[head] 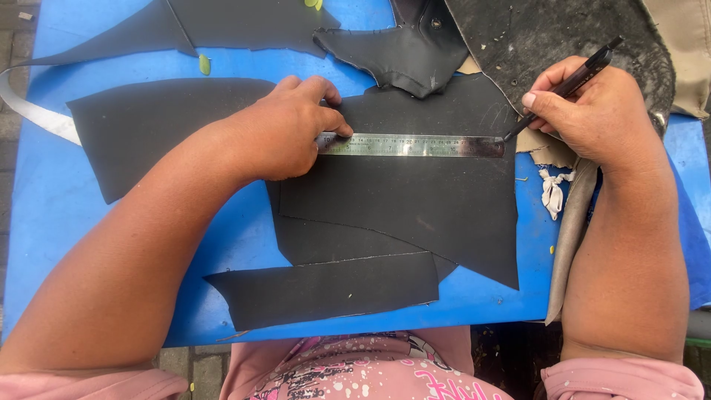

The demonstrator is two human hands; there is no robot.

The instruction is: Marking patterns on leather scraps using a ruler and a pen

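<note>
While left hand pins steel ruler | lies left-right | pen at right end

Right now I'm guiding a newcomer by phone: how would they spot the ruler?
On the blue table, find the big black sheet in the middle. Along its upper part lies the ruler, pinned by the left hand: the only shiny metal strip among dark pieces.

Black leather pieces on a blue table; a silver steel ruler; a black pen — and pink sleeves, a pink shirt speckled white.
</note>
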